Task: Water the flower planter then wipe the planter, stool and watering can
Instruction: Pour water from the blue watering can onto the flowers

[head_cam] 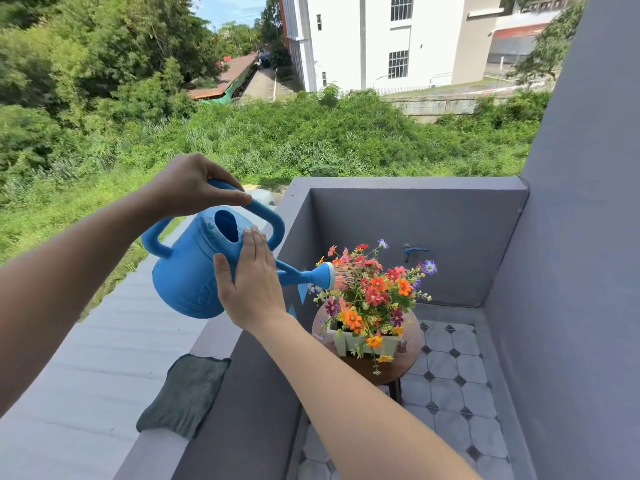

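A grey balcony wall [433,230] closes the far side and runs along the left as a parapet [242,393], with green scrub and a white building beyond it. Pale floor tiles [450,393] with small dark diamonds cover the balcony floor at right.

A blue can [188,275] hangs in the air above the parapet, left of centre, tilted with its spout pointing right and down. The rose at the spout's tip sits just beside the flowers [374,289], and thin streaks of water leave it onto them.

A round brown stool [414,337] stands on the tiles near the far corner. On it sits the pale green planter [349,342], filled with orange, red, pink and purple blooms.

A dark grey cloth [185,393] lies crumpled on the parapet top, near left.

The left hand [187,185] grips the can's top handle, fingers curled round it. The right hand [252,282] lies flat against the can's side by the base of the spout, fingers straight, grasping nothing.

A small blue tap [414,251] sticks out of the far wall, behind the flowers.
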A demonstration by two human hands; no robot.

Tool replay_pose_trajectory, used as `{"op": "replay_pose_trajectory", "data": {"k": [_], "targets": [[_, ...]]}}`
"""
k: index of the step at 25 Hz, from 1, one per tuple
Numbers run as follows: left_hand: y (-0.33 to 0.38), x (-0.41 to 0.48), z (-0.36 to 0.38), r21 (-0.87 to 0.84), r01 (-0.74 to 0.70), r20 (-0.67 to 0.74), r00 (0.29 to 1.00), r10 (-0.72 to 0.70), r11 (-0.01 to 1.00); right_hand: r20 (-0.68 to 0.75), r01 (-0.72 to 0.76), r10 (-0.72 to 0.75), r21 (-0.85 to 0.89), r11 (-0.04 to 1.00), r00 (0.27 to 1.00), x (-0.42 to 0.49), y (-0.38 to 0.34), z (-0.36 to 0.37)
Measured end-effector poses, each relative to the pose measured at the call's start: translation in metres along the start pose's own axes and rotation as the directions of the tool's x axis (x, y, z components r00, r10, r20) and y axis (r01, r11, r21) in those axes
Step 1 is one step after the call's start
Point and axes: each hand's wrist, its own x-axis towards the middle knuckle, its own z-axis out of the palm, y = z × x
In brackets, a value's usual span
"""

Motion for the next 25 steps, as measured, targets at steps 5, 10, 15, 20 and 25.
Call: {"op": "replay_pose_trajectory", "data": {"k": [5, 10, 15, 20, 25], "targets": [[0.001, -0.005, -0.002, 0.059, -0.037, 0.065, 0.997, 0.033, 0.998, -0.003, -0.008, 0.008, 0.011, 1.0, 1.0, -0.017, -0.007, 0.008], [0.02, -0.005, 0.001, 0.039, -0.073, 0.124, 0.99, 0.068, 0.997, -0.069, 0.005, -0.006, -0.018, 1.0, 0.998, -0.028, -0.002, -0.001], [0.04, 0.008, 0.005, 0.036, -0.09, 0.1, 0.991, 0.087, 0.995, -0.152, 0.035, -0.039, -0.03, 0.999, 0.988, -0.019, 0.01, -0.021], [0.047, 0.018, 0.004, 0.005, -0.071, 0.034, 0.997, 0.071, 0.997, -0.129, 0.057, -0.058, -0.006, 0.998, 0.99, 0.0, 0.017, -0.036], [0.046, 0.02, 0.002, 0.082, -0.027, 0.041, 0.999, 0.024, 0.996, -0.039, 0.024, -0.021, 0.089, 0.996, 0.999, 0.001, 0.011, -0.037]]}}
